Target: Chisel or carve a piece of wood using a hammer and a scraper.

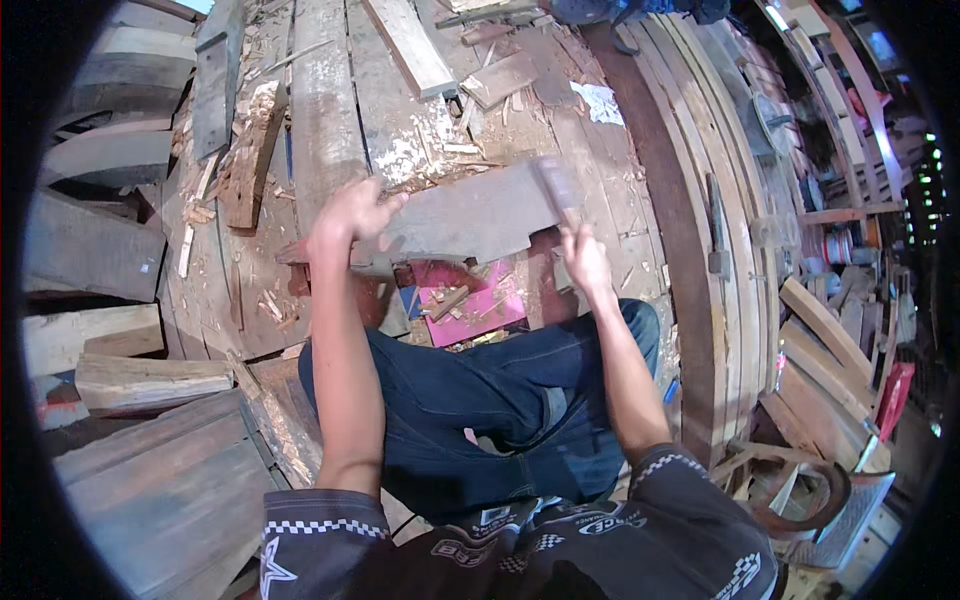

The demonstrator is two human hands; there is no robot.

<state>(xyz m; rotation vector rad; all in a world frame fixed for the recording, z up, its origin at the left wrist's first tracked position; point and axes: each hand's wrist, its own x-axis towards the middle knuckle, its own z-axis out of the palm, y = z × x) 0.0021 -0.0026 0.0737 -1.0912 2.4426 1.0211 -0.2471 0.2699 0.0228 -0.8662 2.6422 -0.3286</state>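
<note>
A grey, weathered wooden board (455, 215) with a notched, rough near edge lies crosswise before me. My left hand (348, 215) grips its left part, the thumb pointing along the top and the other fingers curled. In my right hand (585, 258) is the handle of a short tool (552, 185), possibly a hatchet or mallet. Its broad head is smeared by motion and hangs over the board's right end; I cannot tell whether it touches the wood. Below the board, a pink sheet (470, 300) with wood scraps on it lies in front of my crossed legs.
Wood chips and white shavings (415, 145) litter the plank floor. A rough block (255, 160) lies to the left and a pale timber (410, 50) ahead. Long beams (700, 200) run along the right, with a chisel-like tool (717, 225) on them. Stacked timber (110, 270) stands far left.
</note>
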